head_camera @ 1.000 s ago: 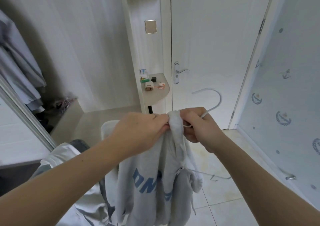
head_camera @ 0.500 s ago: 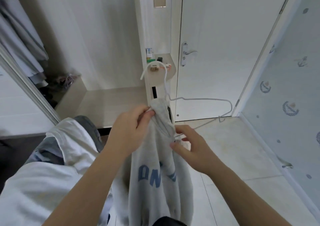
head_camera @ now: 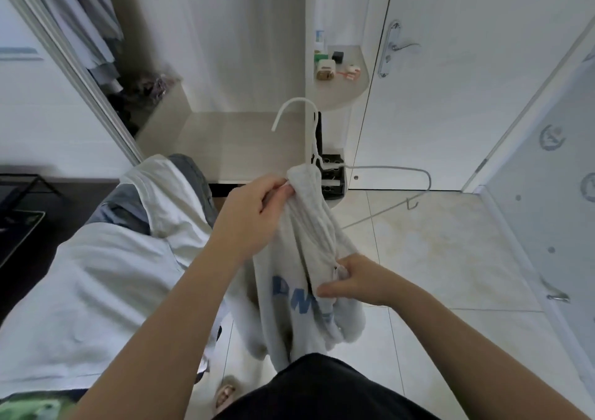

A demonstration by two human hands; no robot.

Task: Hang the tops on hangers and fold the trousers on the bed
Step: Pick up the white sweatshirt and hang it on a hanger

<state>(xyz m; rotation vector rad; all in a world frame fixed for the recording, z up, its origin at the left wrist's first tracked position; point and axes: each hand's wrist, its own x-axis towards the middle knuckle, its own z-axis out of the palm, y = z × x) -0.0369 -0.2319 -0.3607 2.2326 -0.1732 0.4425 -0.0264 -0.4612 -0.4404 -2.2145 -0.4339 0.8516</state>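
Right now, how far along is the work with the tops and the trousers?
Done: some hung clothes show at the upper left, though whether they are from this job I cannot tell. In hand: the left hand and right hand hold a grey top, and one arm of the hanger sticks out bare. Left: a pile lies unfolded.

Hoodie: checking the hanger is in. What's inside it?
A hanger enters the hoodie at the collar, pinched by the left hand; hook and one side stick out. Its other side is covered by fabric.
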